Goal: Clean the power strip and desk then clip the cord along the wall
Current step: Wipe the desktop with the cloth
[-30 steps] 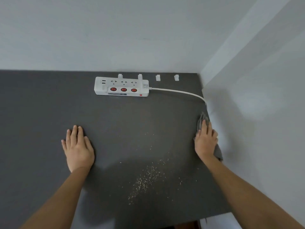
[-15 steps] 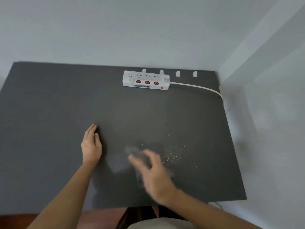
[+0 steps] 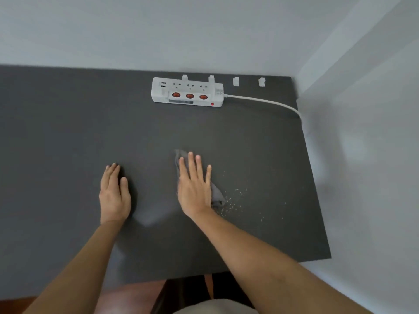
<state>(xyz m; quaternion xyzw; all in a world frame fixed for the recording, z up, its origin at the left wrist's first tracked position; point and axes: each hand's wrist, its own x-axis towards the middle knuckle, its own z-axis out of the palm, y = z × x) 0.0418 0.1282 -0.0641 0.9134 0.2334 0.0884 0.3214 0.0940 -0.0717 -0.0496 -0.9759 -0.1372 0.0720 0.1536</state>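
Two pale grey walls meet in a corner at about 1 o'clock, and a dark grey table fits into that corner, its far edge against the back wall and its right edge along the side wall. Below the table's near edge a strip of reddish-brown floor shows.

At 12 o'clock, near the far edge, a white power strip lies flat, with three red switches in a row along its front and three sockets behind them. Its white cord leaves the right end and curves toward 2 o'clock, dropping over the table's right edge. Four small white cord clips stand in a row along the far edge: two just behind the power strip, two to its right, none holding the cord.

The left hand rests palm down on the bare table at 9 o'clock from the right hand, its fingers straight and close together, holding nothing.

The right hand lies flat near the table's middle, its fingers spread slightly, pressing down a grey cloth whose edges show beyond the fingertips and at the hand's 4 o'clock side.

Light-coloured crumbs are scattered at 4 o'clock from that hand, the nearest touching the cloth's edge, a few strays farther right.
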